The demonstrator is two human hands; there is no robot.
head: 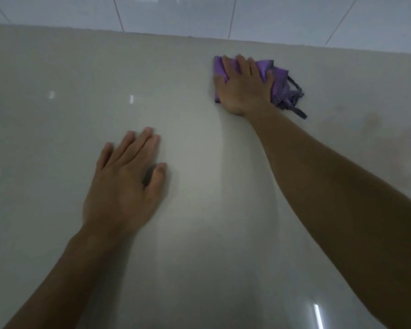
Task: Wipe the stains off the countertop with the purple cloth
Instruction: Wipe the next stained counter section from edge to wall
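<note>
Now | right hand (243, 87) fingers flat on purple cloth (279, 87) | left hand (124, 186) fingers spread | glossy countertop (57, 138), tiled wall (176, 13)

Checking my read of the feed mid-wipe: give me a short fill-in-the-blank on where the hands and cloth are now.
1. The purple cloth lies under the ____ hand.
2. The left hand rests flat on the countertop holding ____.
3. The cloth sits near the countertop's far edge, just below the tiled ____.
4. Faint brownish stains remain to the ____ of the cloth.

Missing words: right; nothing; wall; right
</note>
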